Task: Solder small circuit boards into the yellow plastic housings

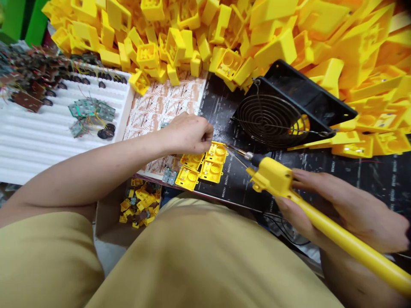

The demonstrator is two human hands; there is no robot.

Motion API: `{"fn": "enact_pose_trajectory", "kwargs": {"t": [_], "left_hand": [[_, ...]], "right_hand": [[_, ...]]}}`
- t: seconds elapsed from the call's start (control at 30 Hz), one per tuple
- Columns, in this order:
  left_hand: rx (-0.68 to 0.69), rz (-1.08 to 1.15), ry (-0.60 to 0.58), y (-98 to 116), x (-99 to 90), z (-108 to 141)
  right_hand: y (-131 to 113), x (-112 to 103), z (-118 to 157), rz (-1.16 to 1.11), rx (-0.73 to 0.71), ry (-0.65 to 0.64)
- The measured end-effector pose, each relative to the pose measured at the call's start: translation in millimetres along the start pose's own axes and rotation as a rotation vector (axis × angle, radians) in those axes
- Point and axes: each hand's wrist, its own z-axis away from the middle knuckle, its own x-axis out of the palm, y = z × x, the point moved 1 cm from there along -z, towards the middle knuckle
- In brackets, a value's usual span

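The near edge of the black bench point(239, 194) runs just in front of the person's lap, and four yellow housings point(211, 172) sit close to it, so the space on that side is narrow. Wider room lies to the right, where dark surface stretches between the housings and the black fan point(272, 117); beyond, a heap of yellow cases point(176, 49) bounds the far side, and a ridged white tray point(41, 145) borders the left. The housings lie in a tight cluster, open side up, with round perforated patches inside; a small green circuit board point(169, 176) is just beside them. The soldering tool point(276, 174) is yellow, with a metal tip angled toward the upper right housing; whether it touches cannot be told. The left hand point(189, 132) reaches across, its fingers curled inward above the upper housings, and what they pinch, if anything, is hidden. The right hand point(343, 205) grips the tool, thumb below and fingers above.
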Motion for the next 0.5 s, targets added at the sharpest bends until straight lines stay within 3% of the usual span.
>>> {"fn": "enact_pose_trajectory", "kwargs": {"t": [0.13, 0.3, 0.5], "left_hand": [[-0.007, -0.042, 0.017, 3, -0.4, 0], [0.02, -0.035, 0.01, 3, -2.6, 6], [0.044, 0.012, 0.044, 4, 6.2, 15]], "right_hand": [[5, 13, -4, -0.106, -0.233, 0.004], [9, 11, 0, -0.145, -0.18, 0.046], [11, 1, 6, -0.029, -0.139, -0.064]]}}
